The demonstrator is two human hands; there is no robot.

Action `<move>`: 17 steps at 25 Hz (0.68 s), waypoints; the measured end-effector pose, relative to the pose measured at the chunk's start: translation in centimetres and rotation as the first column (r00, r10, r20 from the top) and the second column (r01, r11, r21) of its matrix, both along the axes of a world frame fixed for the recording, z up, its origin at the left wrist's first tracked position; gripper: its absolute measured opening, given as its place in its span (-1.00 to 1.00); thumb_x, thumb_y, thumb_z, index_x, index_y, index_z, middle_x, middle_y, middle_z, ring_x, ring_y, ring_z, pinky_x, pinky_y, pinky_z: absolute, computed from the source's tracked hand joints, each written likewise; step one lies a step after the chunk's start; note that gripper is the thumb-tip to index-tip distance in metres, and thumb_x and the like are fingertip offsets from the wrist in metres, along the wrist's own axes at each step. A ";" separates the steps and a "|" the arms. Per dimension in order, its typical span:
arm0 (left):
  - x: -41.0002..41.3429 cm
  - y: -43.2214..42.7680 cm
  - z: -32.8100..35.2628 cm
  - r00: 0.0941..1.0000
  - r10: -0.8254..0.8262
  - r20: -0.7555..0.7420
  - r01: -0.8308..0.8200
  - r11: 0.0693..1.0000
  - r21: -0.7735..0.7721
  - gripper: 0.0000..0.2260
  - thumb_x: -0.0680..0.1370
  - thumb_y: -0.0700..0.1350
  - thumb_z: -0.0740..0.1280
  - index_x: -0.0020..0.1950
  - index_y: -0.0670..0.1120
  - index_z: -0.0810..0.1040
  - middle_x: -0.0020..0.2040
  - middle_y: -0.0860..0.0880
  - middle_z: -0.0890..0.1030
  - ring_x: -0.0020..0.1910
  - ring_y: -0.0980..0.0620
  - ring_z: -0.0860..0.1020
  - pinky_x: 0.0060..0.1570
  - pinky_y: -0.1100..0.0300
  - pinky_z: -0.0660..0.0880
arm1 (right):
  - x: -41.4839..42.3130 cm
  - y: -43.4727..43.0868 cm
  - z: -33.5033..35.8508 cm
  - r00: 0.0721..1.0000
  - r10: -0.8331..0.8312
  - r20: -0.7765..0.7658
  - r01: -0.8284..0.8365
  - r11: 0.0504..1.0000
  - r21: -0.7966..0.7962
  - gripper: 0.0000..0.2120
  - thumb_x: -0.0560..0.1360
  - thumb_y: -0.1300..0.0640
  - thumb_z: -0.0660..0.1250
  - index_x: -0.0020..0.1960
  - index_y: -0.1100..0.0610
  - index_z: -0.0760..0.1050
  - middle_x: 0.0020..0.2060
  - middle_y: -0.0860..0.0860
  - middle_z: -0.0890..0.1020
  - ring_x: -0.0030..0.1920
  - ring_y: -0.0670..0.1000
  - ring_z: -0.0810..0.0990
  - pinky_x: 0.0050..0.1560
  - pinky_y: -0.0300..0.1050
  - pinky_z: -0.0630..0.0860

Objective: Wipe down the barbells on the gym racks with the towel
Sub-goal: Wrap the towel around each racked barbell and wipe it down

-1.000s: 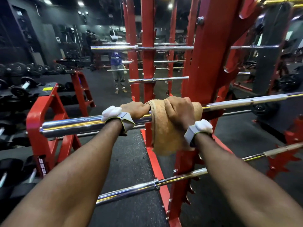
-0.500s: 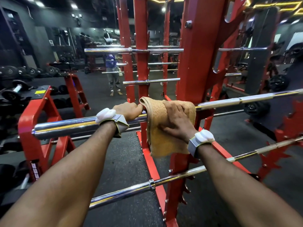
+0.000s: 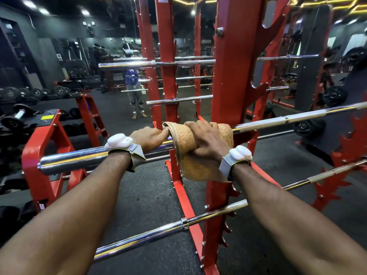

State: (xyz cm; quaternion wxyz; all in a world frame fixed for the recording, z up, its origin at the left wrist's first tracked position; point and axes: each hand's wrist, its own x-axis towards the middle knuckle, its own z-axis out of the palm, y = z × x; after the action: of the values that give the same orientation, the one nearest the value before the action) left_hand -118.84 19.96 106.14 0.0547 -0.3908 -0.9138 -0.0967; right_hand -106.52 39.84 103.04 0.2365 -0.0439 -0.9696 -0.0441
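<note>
1. Towel (image 3: pixel 200 149): tan-orange terry with a coarse nap, folded. We see it draped over the barbell (image 3: pixel 83 158), loose end hanging on our side.
2. Location: mid-frame on that bar, right at the red rack upright (image 3: pixel 236 76).
3. Right hand (image 3: pixel 206 139): fingers curled over the towel, clamping it round the bar.
4. Left hand (image 3: pixel 148 138): wrapped over the bare chrome, touching the towel's left edge.
5. Barbell finish: bright chrome with a thick sleeve on the left. It runs rightward past the upright.
6. Counts: one towel, two hands, and two white wrist units (image 3: pixel 117 140) — one per wrist.
7. Near bars: we count two — the gripped one and a lower barbell (image 3: pixel 158 233), which is partly hidden by our right forearm. There are more bars higher on the rack, but the mirror behind makes the total unclear.
</note>
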 end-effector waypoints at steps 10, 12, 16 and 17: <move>0.6 0.1 0.1 0.998 0.037 -0.041 -0.039 0.999 -0.036 -0.41 0.62 0.28 -0.13 0.12 0.01 0.62 0.17 -0.13 0.61 0.20 -0.18 0.54 0.09 0.03 0.41 | 0.2 3.0 1.3 0.989 0.144 0.044 -0.137 0.982 -0.130 -0.31 0.24 -0.13 0.60 0.27 0.00 0.42 0.04 -0.02 0.61 0.04 0.12 0.55 0.01 0.05 0.39; 0.7 0.4 0.0 0.996 0.045 -0.077 -0.051 0.996 -0.067 -0.42 0.63 0.25 -0.14 0.13 -0.01 0.60 0.18 -0.14 0.61 0.18 -0.18 0.54 0.01 0.04 0.38 | -0.7 3.6 3.5 0.950 0.178 0.258 -0.102 0.954 -0.282 -0.43 0.24 -0.09 0.64 0.14 0.01 0.46 -0.05 -0.04 0.63 -0.01 0.07 0.58 -0.02 0.01 0.46; 0.5 0.8 -0.3 0.990 0.042 -0.131 -0.053 0.996 -0.076 -0.46 0.63 0.18 -0.13 0.13 -0.05 0.56 0.15 -0.14 0.61 0.15 -0.19 0.55 -0.07 0.04 0.34 | -2.3 3.8 5.5 0.846 0.199 0.495 -0.028 0.944 -0.330 -0.49 0.15 -0.03 0.67 0.03 0.02 0.60 -0.12 -0.02 0.70 -0.05 0.01 0.66 -0.01 0.00 0.58; 0.5 0.9 -0.3 0.990 0.035 -0.137 -0.048 0.995 -0.092 -0.49 0.62 0.16 -0.13 0.13 -0.05 0.54 0.16 -0.13 0.60 0.14 -0.19 0.54 -0.09 0.05 0.33 | -2.1 3.5 5.6 0.860 0.181 0.476 -0.018 0.945 -0.325 -0.48 0.15 -0.08 0.62 0.05 0.02 0.59 -0.11 -0.01 0.70 -0.05 0.02 0.66 -0.01 0.02 0.58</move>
State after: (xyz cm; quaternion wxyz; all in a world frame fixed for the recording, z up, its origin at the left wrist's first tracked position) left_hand -118.36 20.88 105.79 0.0999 -0.3796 -0.9194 -0.0253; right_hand -108.62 43.35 108.67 -0.0305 -0.0168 -0.9932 0.1110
